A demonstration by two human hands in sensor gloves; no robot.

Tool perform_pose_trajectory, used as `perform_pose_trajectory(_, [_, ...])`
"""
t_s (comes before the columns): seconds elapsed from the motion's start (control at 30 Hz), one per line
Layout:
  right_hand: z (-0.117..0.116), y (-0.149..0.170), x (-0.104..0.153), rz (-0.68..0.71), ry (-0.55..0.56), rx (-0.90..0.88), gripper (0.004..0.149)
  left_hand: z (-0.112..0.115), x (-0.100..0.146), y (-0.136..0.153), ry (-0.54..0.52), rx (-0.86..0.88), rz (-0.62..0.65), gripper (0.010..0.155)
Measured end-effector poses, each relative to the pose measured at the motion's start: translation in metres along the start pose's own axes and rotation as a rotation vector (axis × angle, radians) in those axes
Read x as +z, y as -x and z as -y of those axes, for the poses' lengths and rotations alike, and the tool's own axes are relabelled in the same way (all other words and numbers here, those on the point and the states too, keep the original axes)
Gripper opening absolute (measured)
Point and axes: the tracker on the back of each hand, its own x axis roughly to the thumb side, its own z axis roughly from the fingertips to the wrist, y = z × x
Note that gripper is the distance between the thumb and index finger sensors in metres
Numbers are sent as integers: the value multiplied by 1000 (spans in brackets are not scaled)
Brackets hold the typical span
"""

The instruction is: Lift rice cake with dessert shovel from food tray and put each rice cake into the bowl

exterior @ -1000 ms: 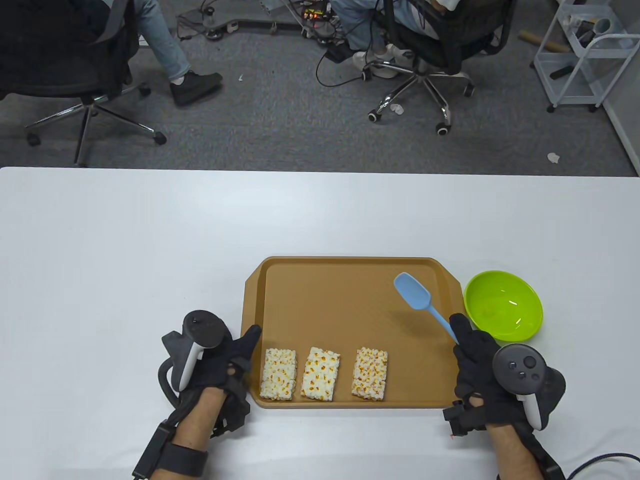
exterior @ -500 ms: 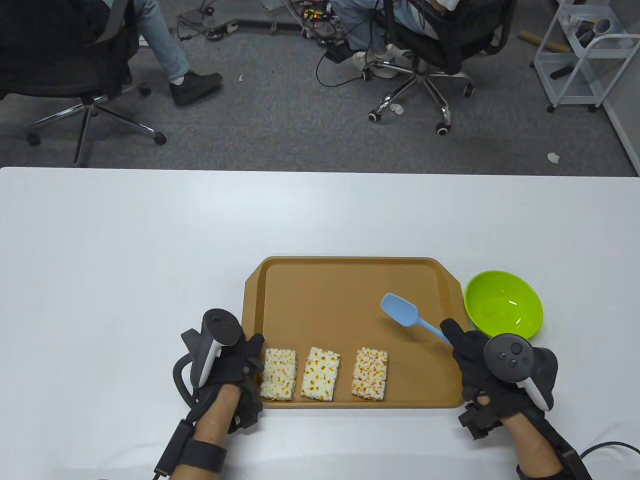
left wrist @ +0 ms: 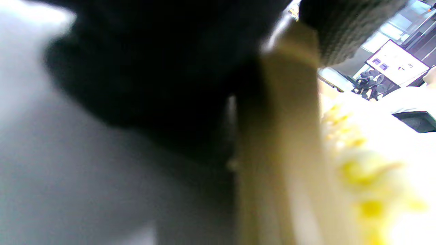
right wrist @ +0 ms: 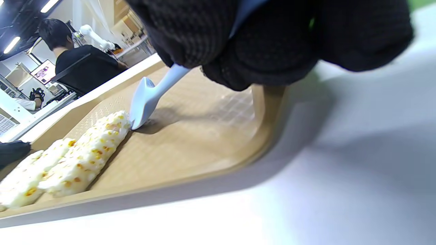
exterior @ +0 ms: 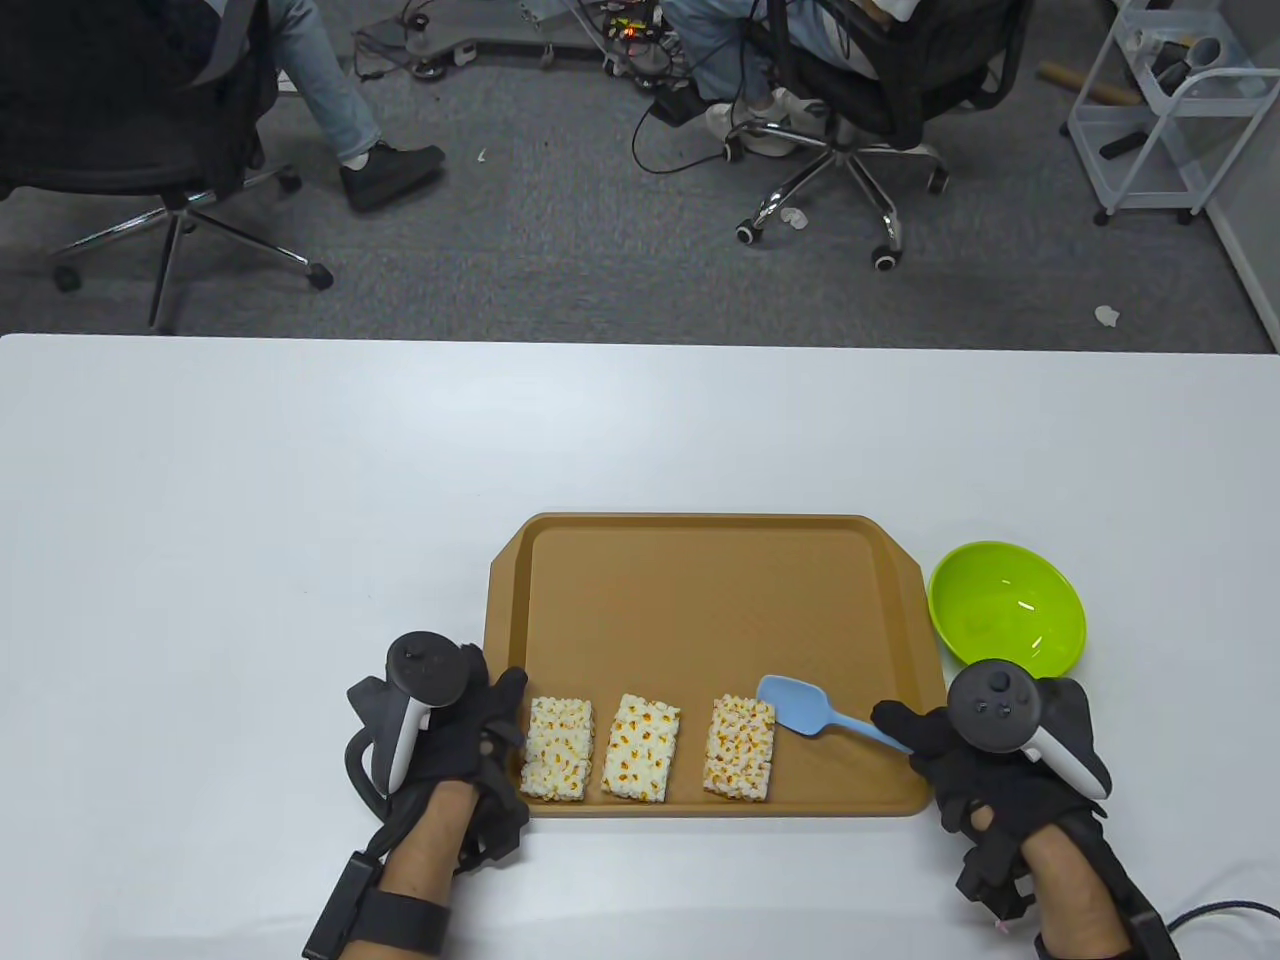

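Note:
Three rice cakes lie in a row along the near side of the brown food tray: left cake, middle cake, right cake. My right hand grips the handle of the light blue dessert shovel. The shovel's blade touches the right edge of the right rice cake, its tip down on the tray floor. My left hand rests against the tray's left rim with fingers over the edge. The green bowl stands right of the tray with nothing in it.
The white table runs far back and to the left of the tray. Beyond its far edge stand office chairs, seated people's legs and cables on grey carpet. A white cart stands at the back right.
My right hand has drawn back and lowered, swinging the shovel's blade from the tray's middle right down to the right rice cake. My left hand shifted right to the tray's left rim.

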Motion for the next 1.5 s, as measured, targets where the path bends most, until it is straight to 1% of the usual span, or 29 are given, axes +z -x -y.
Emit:
perform_pose_trajectory(0.07, [-5, 1, -2, 18, -95, -26, 57, 0, 0, 0, 2, 2, 1, 68])
perform_pose_trajectory(0.1, [-9, -2, -3, 29, -116, -46, 56, 0, 0, 0, 1, 3, 2, 68])
perform_pose_trajectory(0.27, [-27, -23, -4, 83, -156, -34, 57, 0, 0, 1, 10, 18, 0, 67])
perform_pose_trajectory(0.3, [-31, -27, -4, 102, -153, -41, 57, 0, 0, 1, 13, 22, -1, 67])
perform_pose_trajectory(0.43, [-43, -36, -7, 144, -200, -91, 58, 0, 0, 2, 11, 31, -3, 67])
perform_pose_trajectory(0.5, [-47, -40, -7, 157, -189, -102, 58, 0, -1, 2, 12, 27, 0, 67])
perform_pose_trajectory(0.57, [-49, -44, -6, 160, -164, -102, 58, 0, -1, 3, 11, 30, 0, 67])
perform_pose_trajectory(0.7, [-52, -44, -8, 157, -183, -116, 58, 0, -2, 3, 15, 28, 3, 67])
perform_pose_trajectory(0.73, [-52, -42, -9, 156, -201, -133, 59, 0, -2, 3, 21, 30, 4, 67])
perform_pose_trajectory(0.83, [-51, -36, -12, 159, -189, -207, 58, 0, -3, 5, 33, 53, 2, 67])
perform_pose_trajectory(0.93, [-44, -30, -12, 163, -202, -268, 58, -1, -3, 5, 42, 58, 3, 67])
perform_pose_trajectory(1.03, [-30, -24, -7, 168, -144, -343, 58, -1, -3, 6, 55, 64, 8, 67])
perform_pose_trajectory(1.17, [-6, -12, 1, 163, -27, -472, 58, -1, -4, 6, 63, 77, 11, 67])
perform_pose_trajectory(1.2, [-3, -10, 2, 158, -4, -480, 58, -1, -4, 6, 66, 76, 12, 67])
perform_pose_trajectory(1.33, [16, 10, 11, 64, 199, -610, 57, -1, -4, 8, 68, 90, 16, 66])
perform_pose_trajectory(1.4, [26, 21, 16, 25, 256, -627, 56, -1, -4, 8, 75, 88, 19, 66])
perform_pose_trajectory(1.47, [37, 33, 22, -30, 345, -612, 56, -1, -4, 8, 80, 88, 22, 66])
perform_pose_trajectory(1.5, [40, 38, 25, -52, 372, -612, 56, -1, -4, 9, 80, 94, 22, 67])
